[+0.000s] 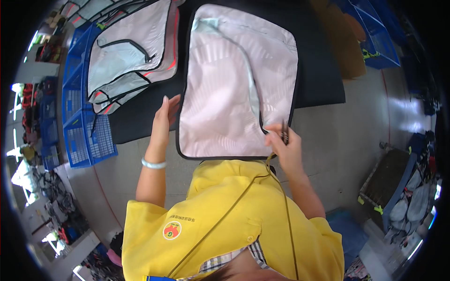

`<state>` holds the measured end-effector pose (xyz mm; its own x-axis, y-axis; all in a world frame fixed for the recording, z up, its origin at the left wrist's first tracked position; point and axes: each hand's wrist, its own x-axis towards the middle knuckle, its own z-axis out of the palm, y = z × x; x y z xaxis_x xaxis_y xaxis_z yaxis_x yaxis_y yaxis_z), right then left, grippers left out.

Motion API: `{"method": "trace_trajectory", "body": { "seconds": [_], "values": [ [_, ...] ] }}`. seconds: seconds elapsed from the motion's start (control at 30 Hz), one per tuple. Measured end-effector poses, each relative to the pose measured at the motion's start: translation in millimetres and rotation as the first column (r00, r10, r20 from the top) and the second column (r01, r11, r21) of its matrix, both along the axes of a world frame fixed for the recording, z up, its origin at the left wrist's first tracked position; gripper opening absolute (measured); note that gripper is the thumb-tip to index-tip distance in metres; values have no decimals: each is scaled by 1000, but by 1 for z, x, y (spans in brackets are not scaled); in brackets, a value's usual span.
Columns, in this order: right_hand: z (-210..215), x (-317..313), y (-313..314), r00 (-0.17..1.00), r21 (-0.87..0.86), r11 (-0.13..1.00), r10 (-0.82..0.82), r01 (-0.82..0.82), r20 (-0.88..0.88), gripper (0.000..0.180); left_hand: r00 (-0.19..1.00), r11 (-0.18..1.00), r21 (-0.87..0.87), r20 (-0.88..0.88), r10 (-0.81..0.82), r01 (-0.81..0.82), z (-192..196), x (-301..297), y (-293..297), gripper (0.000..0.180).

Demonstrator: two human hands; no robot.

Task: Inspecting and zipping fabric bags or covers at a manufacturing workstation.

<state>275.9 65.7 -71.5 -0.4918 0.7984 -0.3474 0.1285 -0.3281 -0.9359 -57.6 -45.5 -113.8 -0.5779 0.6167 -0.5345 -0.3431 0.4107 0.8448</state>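
Observation:
A pale pink fabric panel (225, 93) with black edging lies on a black table (318, 70) in front of me. My left hand (165, 117) rests flat on the panel's left edge, fingers together. My right hand (281, 140) is closed on a small dark tool (284, 133), thin like snips or tweezers, at the panel's lower right corner. A thin cord (281, 187) hangs from that hand down over my yellow shirt.
A stack of grey and pink fabric panels (131, 56) with black trim lies on the table's left part. Blue plastic crates (79, 117) stand to the left, another blue crate (375, 37) at the upper right. A cart with dark goods (398, 187) is on the right.

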Motion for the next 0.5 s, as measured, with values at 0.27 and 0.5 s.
{"method": "trace_trajectory", "body": {
  "seconds": [0.27,0.5],
  "values": [
    [-49,131,27,701,-7,948,240,-318,671,41,774,860,-448,-444,-452,245,-63,-94,94,52],
    [-148,41,63,908,-103,969,-169,224,382,51,667,970,-245,-721,-185,4,-90,-60,127,40]
  ]
}}
